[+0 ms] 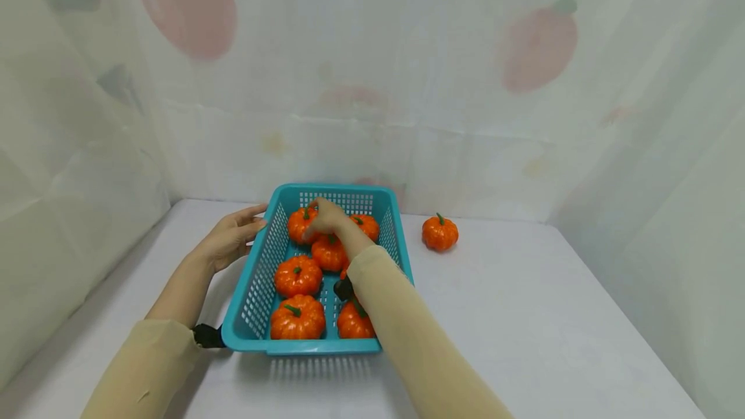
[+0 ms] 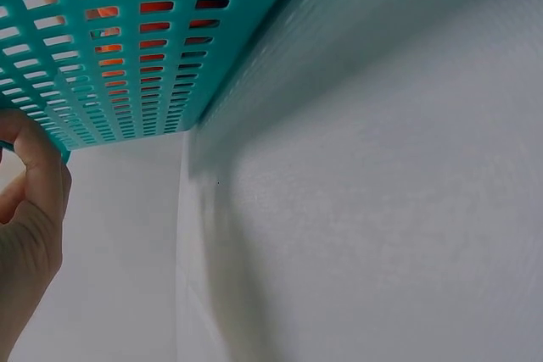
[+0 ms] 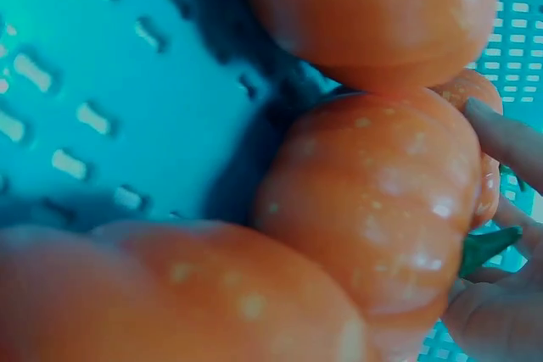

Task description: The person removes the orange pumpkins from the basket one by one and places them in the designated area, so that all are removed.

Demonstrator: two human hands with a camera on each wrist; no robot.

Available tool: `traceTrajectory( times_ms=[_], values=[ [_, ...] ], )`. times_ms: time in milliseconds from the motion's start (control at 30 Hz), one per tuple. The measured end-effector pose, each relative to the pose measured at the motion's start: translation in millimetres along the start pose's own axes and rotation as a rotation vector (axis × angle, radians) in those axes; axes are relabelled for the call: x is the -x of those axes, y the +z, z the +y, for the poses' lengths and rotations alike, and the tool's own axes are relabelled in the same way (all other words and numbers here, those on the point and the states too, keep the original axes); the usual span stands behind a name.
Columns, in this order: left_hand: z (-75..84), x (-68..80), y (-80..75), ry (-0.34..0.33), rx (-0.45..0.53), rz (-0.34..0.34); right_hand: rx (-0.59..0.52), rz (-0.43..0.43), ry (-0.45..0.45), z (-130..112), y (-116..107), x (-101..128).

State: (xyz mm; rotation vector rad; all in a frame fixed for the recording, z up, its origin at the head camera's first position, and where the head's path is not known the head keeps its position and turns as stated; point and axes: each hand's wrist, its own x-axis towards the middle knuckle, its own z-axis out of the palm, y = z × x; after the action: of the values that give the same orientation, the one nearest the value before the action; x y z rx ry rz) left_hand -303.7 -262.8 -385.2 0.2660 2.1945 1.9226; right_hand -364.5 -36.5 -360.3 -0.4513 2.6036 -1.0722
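Note:
A turquoise plastic basket [image 1: 246, 296] with slotted walls holds several small orange pumpkins with green stems. My right hand [image 1: 328, 217] reaches in over the right side, fingers and thumb around the far-left pumpkin [image 1: 299, 226]. In the right wrist view, fingers [image 3: 509, 146] reach past a nearer pumpkin [image 3: 373, 201] toward one partly hidden behind it. Outside the left wall, my left hand [image 1: 228, 238] holds the basket's rim near the far corner. The left wrist view has its bent finger [image 2: 38, 158] at that rim.
One more pumpkin [image 1: 440, 233] sits on the white table [image 1: 500, 315], right of the basket. A pale curtain [image 1: 372, 83] with fruit prints hangs behind the table's far edge, and pale sheets flank both sides.

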Motion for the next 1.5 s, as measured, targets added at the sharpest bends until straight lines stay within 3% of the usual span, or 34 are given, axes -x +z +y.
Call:
traceTrajectory(
  times_ms=[167,433,967,1500],
  values=[
    [-0.2,-1.1,-0.3,0.016,0.007,-0.016,-0.089,0.023,-0.014,-0.1,-5.4,-5.3],
    [-3.0,-13.2,4.5,0.029,0.008,-0.040,-0.250,0.056,0.038,-5.3,-25.1,-2.0],
    [-1.3,-14.5,4.7,0.023,-0.007,-0.029,-0.316,0.126,-0.066,-35.6,-72.5,11.4],
    [-0.2,-15.0,3.7,0.021,-0.026,-0.011,-0.429,0.141,-0.095,-27.6,-116.3,19.9]
  ],
)
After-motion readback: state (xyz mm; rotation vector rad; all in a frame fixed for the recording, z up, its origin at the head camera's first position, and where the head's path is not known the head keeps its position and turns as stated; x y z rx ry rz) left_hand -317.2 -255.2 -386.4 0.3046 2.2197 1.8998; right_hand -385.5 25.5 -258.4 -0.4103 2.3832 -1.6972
